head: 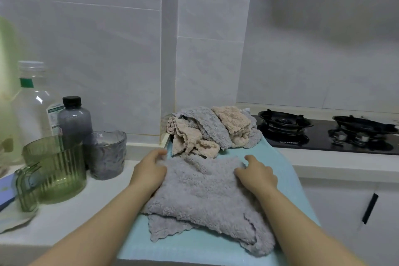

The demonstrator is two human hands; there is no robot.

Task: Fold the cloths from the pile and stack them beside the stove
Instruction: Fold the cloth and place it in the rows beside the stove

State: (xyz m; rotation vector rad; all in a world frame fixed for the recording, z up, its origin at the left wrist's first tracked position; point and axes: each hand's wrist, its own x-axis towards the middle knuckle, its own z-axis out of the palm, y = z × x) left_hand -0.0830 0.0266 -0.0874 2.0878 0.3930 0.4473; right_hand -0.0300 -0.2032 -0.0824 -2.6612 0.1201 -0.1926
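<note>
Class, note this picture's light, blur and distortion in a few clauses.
Head view: soft, even light, no hard shadows; small glints on the clear bottle; blurred green haze at the left edge; wide-angle lens skews wall-tile lines; grey cloth fairly sharp.

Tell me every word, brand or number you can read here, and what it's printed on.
No text here is legible.
White label on the tall clear plastic bottle: greenish print, too blurred to read.
Front edge of the black glass gas stove: a small line of white lettering, too small to read.
</note>
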